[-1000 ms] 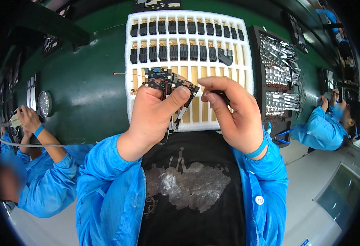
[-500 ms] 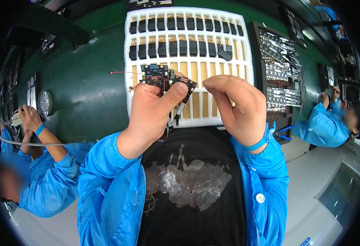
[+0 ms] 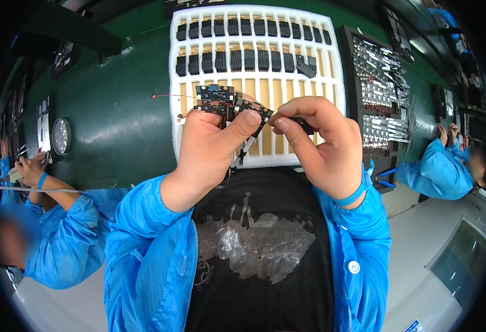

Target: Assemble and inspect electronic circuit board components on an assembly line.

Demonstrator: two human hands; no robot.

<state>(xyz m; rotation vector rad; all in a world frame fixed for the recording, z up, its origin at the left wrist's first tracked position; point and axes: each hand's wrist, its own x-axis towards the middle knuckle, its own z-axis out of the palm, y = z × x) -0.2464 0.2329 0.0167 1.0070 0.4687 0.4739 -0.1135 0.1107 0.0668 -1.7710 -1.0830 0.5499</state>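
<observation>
My left hand [image 3: 210,146] is closed round several small black circuit boards [image 3: 215,94], its thumb pressed on them. Thin red wires stick out from the boards to the left, and flat strips hang below the fingers. Close by on the right, my right hand [image 3: 328,144] pinches with thumb and forefinger at the boards' right end. A small dark piece [image 3: 302,125] shows between its fingers; its kind is partly hidden. Both hands are over the near part of a white foam tray [image 3: 174,41], whose upper two rows of slots hold black parts [image 3: 247,60].
One black part [image 3: 305,68] lies askew on the second row. Right of the tray stands a dark tray [image 3: 378,86] of boards and silvery strips, with blue-handled pliers [image 3: 387,178] below. A round dish [image 3: 61,136] stands left on the green table [image 3: 116,127]. Co-workers sit on both sides.
My right hand has moved slightly left to the boards, and its fingertips have closed together; a dark piece now shows between them. The left hand keeps its hold, shifted slightly right.
</observation>
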